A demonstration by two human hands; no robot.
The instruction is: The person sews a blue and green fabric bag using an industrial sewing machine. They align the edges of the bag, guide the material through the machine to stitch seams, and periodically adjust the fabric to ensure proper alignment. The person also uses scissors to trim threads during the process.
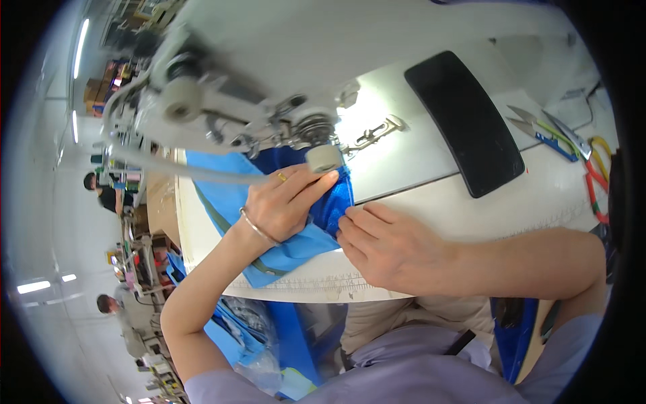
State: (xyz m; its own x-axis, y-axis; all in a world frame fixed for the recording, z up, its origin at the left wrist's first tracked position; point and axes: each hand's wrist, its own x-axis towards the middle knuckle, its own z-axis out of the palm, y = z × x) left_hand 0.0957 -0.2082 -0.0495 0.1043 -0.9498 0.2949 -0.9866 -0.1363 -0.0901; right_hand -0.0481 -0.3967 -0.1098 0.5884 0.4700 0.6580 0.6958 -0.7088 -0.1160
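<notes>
Blue cloth [333,202] lies on the sewing machine bed, a shiny darker blue piece together with light blue cloth [222,172]. My left hand [282,202], wearing a ring and a bangle, is closed with its fingertips pressed on the cloth just below the machine's round white knob [324,158]. My right hand [390,246] pinches the near right edge of the darker cloth. The sewing machine head [269,60] hangs over the work, and its knob and fittings hide the needle. Light from the machine falls to the right of the cloth.
A black smartphone [464,124] lies on the right of the machine bed. Beyond it are thread snips [555,145] and scissors with red and yellow handles [595,178]. Folded blue cloth [235,330] hangs below the table edge [316,288]. Two people sit at far left.
</notes>
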